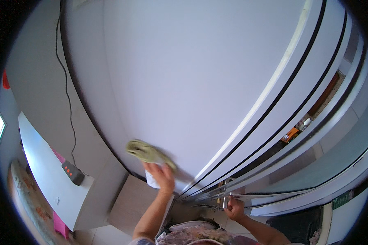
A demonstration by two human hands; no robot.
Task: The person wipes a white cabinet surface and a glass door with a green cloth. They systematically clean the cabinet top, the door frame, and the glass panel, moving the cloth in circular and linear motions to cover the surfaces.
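Observation:
My left hand [161, 175] presses a folded green cloth [145, 151] flat against the lower part of a large pale door panel [184, 73]. Its fingers lie over the cloth, which is slightly blurred. Something white [152, 180] shows beneath the hand, perhaps another piece of cloth. At the panel's right edge, my right hand [235, 209] is closed round a metal door handle [225, 202]. Part of the handle is hidden by the fingers.
Left of the panel, a dark cable runs down to a grey power strip [72, 173] on a white cabinet [49, 163]. A pink object [60, 225] stands below. On the right are a glass-panelled door [335, 159] and a dark mat [296, 224].

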